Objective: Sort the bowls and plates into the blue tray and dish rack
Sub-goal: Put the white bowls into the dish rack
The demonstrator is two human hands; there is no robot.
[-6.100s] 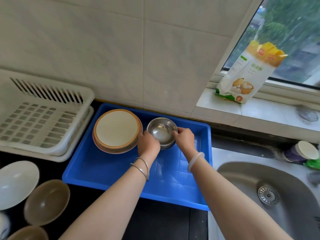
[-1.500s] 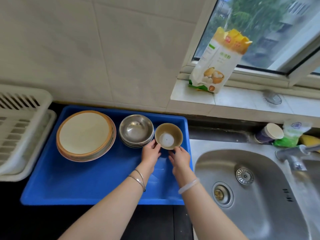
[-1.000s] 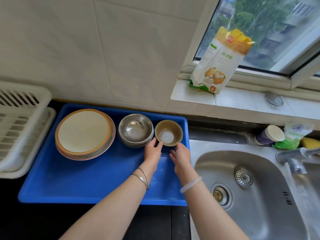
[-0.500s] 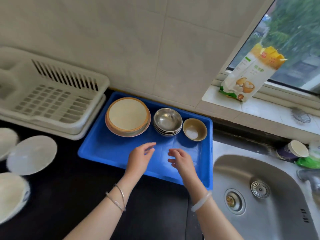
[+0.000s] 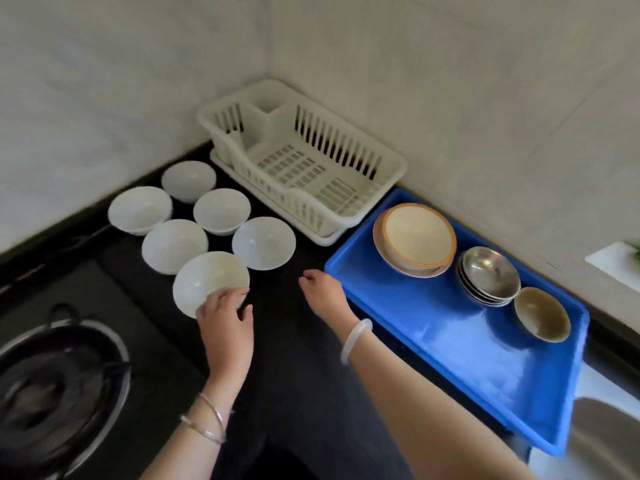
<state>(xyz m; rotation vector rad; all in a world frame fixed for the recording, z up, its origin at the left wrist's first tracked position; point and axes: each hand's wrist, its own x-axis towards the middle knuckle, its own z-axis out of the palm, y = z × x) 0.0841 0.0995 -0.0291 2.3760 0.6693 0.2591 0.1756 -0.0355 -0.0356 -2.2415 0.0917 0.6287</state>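
Observation:
Several white bowls (image 5: 264, 242) stand on the black counter left of the blue tray (image 5: 450, 344). My left hand (image 5: 227, 318) has its fingers curled over the near rim of the closest white bowl (image 5: 206, 277), which looks slightly tipped. My right hand (image 5: 322, 293) hovers open above the counter by the tray's left corner, holding nothing. Along the tray's far side sit a stack of tan-rimmed plates (image 5: 415, 237), a stack of steel bowls (image 5: 489, 273) and a brown bowl (image 5: 541, 314). The white dish rack (image 5: 346, 206) in the corner is empty.
A dark pan (image 5: 52, 386) sits on the stove at the lower left. The steel sink's edge (image 5: 606, 441) shows at the lower right. Tiled walls close the corner behind the rack and tray.
My view has swung left from the tray to the white bowls. Both hands left the brown bowl in the tray; the left hand reached the nearest white bowl's rim.

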